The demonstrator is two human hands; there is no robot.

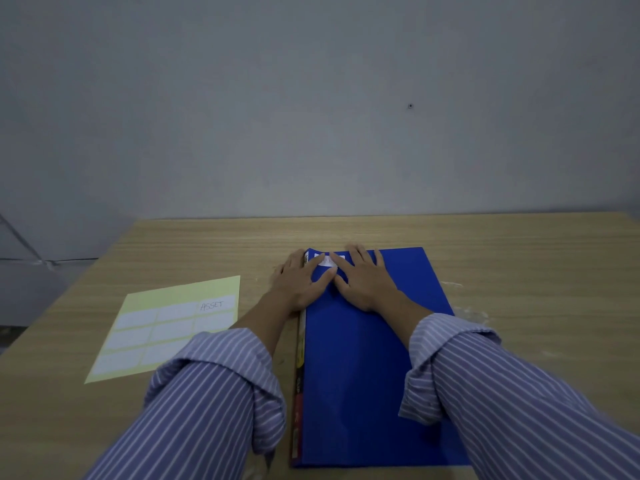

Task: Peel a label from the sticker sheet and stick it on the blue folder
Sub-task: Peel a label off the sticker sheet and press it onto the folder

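Note:
The blue folder (363, 358) lies flat on the wooden table, spine to the left. A white label (327, 260) sits on its far left corner. My left hand (299, 278) rests flat across the spine there, its thumb touching the label. My right hand (363, 277) lies flat beside it on the folder, fingers spread, thumb on the label too. Both hands press down and hold nothing. The yellow sticker sheet (166, 327) lies to the left with several white labels; one reads "ASSET". My left sleeve covers its near right corner.
The wooden table (519, 258) ends at a grey wall behind. Its left edge runs diagonally past the sticker sheet. Striped shirt sleeves cover both forearms in the foreground.

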